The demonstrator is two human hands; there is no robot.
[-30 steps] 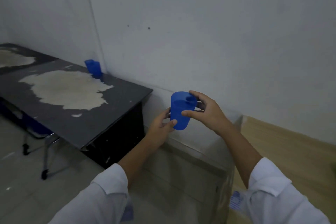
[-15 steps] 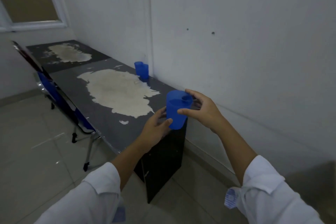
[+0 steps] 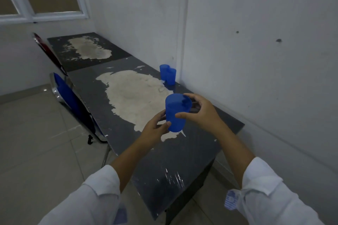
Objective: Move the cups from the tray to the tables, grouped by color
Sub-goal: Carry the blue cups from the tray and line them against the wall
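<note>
Both hands clamp the blue cup (image 3: 176, 113): right grip (image 3: 198, 110) at the rim, left grip (image 3: 155, 127) low. Light, smooth plastic; sidewall hold suits.

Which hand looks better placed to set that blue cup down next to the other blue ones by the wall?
Probably the right hand: it grips the held cup near its rim, on the side toward the blue cups.

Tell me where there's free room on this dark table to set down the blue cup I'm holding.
The dark table is bare across its worn pale patch and the near end toward you. The only crowded spot is the far wall corner, where two blue cups stand.
</note>
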